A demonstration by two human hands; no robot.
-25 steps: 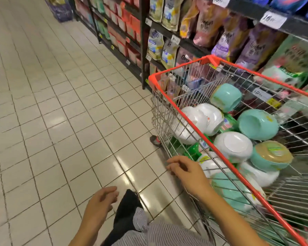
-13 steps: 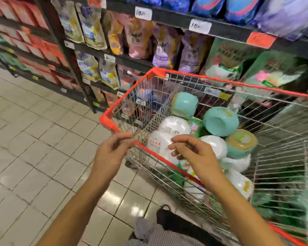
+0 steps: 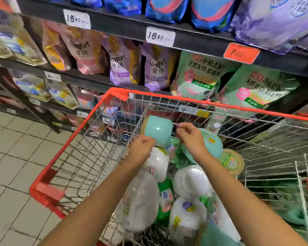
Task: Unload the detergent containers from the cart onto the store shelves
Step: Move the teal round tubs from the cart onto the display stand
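Shelves [image 3: 185, 38] fill the whole top of my view, black edges running across, stacked with soft refill pouches: pink and purple pouches [image 3: 155, 68] in the middle, green pouches [image 3: 199, 75] to their right, blue and lilac ones on the level above. Pale tiled floor [image 3: 16, 166] on my left. Right in front of me is the wire cart [image 3: 220, 105], red rim all round, parked just beside the shelving. Down in the basket lies the load, a heap of round detergent containers on their sides: white containers [image 3: 190, 181] nearest me, a second teal one [image 3: 212, 144] under my right wrist, a tan-lidded one [image 3: 233, 162] just beside that. On top of the heap, against the wire partition, sits the teal container [image 3: 158, 128], tipped on its side, and that is where both arms are reaching. My left hand [image 3: 141, 150] has its fingers curled round the lower edge of it, gripping. My right hand [image 3: 191, 139] is just beside its other side, fingers bent and thumb and forefinger nearly together by a cart wire; I cannot tell whether they have hold of the wire, the tub or nothing. Smallest of all, a white price tag [image 3: 160, 36] reading 16.90 and an orange tag [image 3: 241, 53] on the shelf edge.
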